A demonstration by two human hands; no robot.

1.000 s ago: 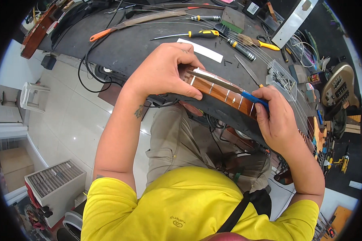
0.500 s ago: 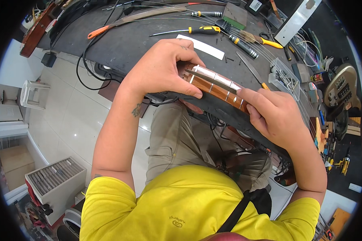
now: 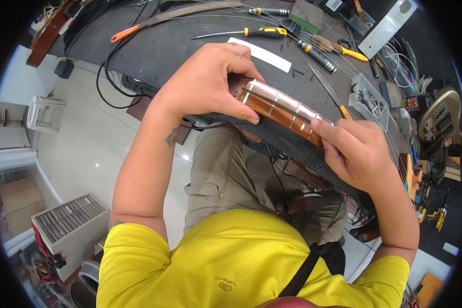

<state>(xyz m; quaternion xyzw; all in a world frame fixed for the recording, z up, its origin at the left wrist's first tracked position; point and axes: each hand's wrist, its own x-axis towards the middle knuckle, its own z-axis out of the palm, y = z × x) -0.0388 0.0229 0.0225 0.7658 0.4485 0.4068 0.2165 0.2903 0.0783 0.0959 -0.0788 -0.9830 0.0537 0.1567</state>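
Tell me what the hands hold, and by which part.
The left hand grips the fretted wooden neck by the left end of its visible stretch. The right hand holds a slim dark tool by its right end, which the grip hides.

**A:** From my remote station, how many hands do I have?

**B:** I count two: one left hand (image 3: 205,82), one right hand (image 3: 358,151).

**A:** I also get one fretted neck (image 3: 285,116) and one slim dark file (image 3: 277,104).

**B:** Same here. I make it one yellow-and-black screwdriver (image 3: 267,32), one wooden-handled knife (image 3: 325,84), one yellow-handled brush (image 3: 353,54), one orange-handled tool (image 3: 124,34).

**A:** Black-and-silver tool handles (image 3: 317,56)?

**B:** I see two. Then one white strip (image 3: 262,55) and one clear plastic box (image 3: 358,106).

**A:** Farther off, I tally one white stool (image 3: 47,110), one gold guitar body (image 3: 440,115), one yellow power drill (image 3: 439,216).

**B:** Plus one cardboard box (image 3: 23,203), by my count.
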